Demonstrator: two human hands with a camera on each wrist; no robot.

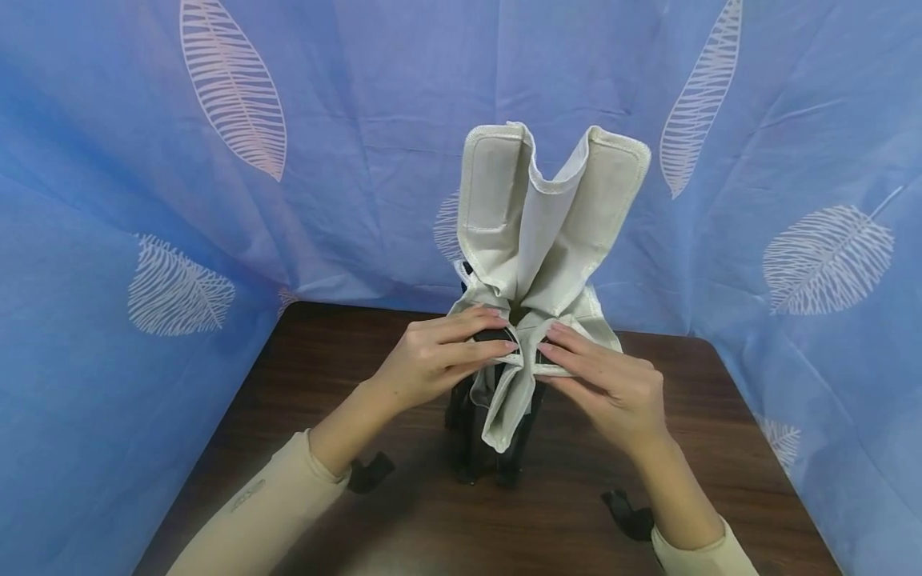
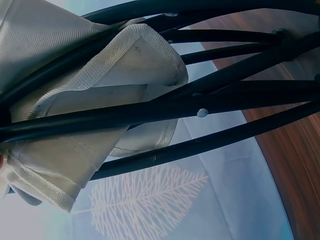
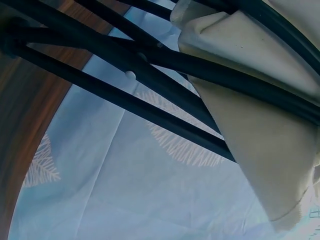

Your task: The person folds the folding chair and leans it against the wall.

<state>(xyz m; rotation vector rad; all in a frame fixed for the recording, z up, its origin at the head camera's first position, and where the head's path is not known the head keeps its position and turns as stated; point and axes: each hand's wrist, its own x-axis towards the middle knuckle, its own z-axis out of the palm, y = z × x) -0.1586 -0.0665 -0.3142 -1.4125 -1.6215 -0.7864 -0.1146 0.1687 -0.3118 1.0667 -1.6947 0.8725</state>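
A folded chair with an off-white cloth seat (image 1: pixel 490 180) and a black tubular frame (image 1: pixel 511 452) stands on the table. Its cloth rises at the back in two padded flaps with a sag between them. My left hand (image 1: pixel 439 352) holds the near left corner, fingers over a black tube end and the cloth edge. Opposite it, my right hand (image 1: pixel 612 388) grips the near right corner, thumb below. Crossing black legs (image 2: pixel 200 105) and draped cloth (image 2: pixel 75 150) fill the left wrist view. The right wrist view has similar tubes (image 3: pixel 145 70) and cloth (image 3: pixel 265 130).
The chair stands on a dark wooden table (image 1: pixel 317 360) with rounded far corners. A blue curtain (image 1: pixel 374 160) with white leaf prints surrounds the back and sides. Small dark pieces show beside the left wrist (image 1: pixel 370 472) and the right wrist (image 1: pixel 627 516).
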